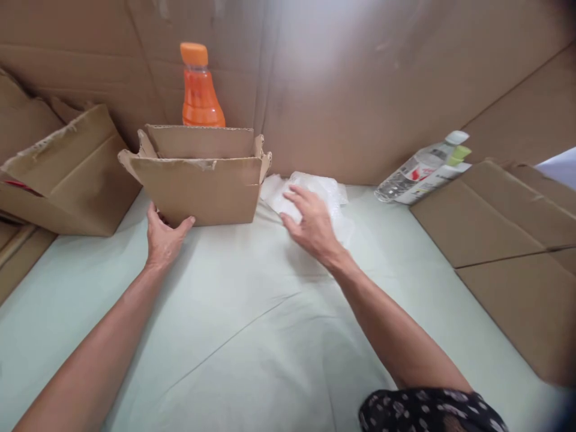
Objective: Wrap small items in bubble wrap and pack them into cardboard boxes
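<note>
A small cardboard box with its top flaps up stands near the back cardboard wall. My left hand grips its lower left corner, thumb on the front face and the other fingers partly hidden at the side. Right of the box lies a crumpled sheet of white bubble wrap. Over its near side is my right hand, open with fingers apart; whether it touches the wrap I cannot tell. The inside of the box is mostly hidden by its front panel.
Behind the box rises an orange bottle, its lower part hidden. At left stands an open cardboard box. A clear bottle leans at the right beside a larger cardboard box. A pale green cloth covers the surface.
</note>
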The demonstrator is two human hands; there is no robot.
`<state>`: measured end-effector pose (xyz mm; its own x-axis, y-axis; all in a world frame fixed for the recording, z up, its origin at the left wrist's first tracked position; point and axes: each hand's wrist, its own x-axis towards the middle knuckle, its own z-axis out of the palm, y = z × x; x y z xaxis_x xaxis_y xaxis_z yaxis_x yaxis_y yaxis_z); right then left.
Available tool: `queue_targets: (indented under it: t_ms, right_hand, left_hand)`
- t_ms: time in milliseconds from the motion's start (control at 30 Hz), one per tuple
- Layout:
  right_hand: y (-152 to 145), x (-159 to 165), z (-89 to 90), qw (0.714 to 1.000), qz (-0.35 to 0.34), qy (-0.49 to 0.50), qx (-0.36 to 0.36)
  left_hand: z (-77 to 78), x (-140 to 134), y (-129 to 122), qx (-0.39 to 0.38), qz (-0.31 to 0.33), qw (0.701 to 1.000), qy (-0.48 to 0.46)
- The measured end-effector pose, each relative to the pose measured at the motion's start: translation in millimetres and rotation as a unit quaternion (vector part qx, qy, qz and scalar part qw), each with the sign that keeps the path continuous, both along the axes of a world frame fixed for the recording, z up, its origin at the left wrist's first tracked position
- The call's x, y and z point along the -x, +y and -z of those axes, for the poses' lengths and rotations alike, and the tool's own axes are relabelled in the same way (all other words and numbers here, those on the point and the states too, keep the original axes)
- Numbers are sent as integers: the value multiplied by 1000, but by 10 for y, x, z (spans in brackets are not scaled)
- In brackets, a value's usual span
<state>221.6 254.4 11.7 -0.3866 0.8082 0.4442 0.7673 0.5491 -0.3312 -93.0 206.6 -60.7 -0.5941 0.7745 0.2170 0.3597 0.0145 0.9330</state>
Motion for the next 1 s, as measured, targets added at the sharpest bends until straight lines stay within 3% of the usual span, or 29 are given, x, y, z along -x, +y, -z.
queue_targets:
  t_ms: [67, 133, 200, 267, 400, 500, 567, 667, 733, 833, 933, 1000]
  right_hand:
    - [33, -284, -88, 993, 101, -53, -31]
    - [121, -541, -137, 979, 197, -53, 13]
    - [209, -762, -163, 967, 244, -4, 74]
    - [238, -944, -203, 963, 248, 57, 91]
    - [15, -1131, -443, 963, 222, 151, 17]
    - [-360, -1043, -759, 968, 125, 215, -44]
    - [-668, -889, -983, 979, 47, 188, -64]
    - [-1158, -623, -1263, 994, -44, 49, -90]
    - [-1470, -499, -1408, 985, -115, -35, -122]
    - [-1835, -468, -1607, 965, -183, -88, -167]
    - [-1953, -562, -1777, 960, -142, -107, -214]
    - [-1846, -592, -1809, 951, -104, -119, -266]
  left_hand:
    - [33, 24, 17, 3, -14, 1000, -24]
    - [36, 30, -6, 9, -43, 997, -55]
    - [15, 6, -97, 17, -69, 995, -67]
    - [-18, -56, -274, 18, -76, 996, -50]
    - [-129, -310, -789, 10, -42, 999, 0]
    - [-283, -626, -1094, -19, 57, 995, 80]
    - [-402, -891, -1188, -62, 130, 981, 131]
    - [-540, -1323, -1181, -109, 193, 964, 143]
    - [-577, -1584, -1128, -115, 236, 957, 121]
    - [-588, -1830, -1103, -57, 308, 950, 8]
    - [-636, -1811, -1290, 6, 337, 938, -81]
    - [-687, -1671, -1558, 39, 361, 925, -116]
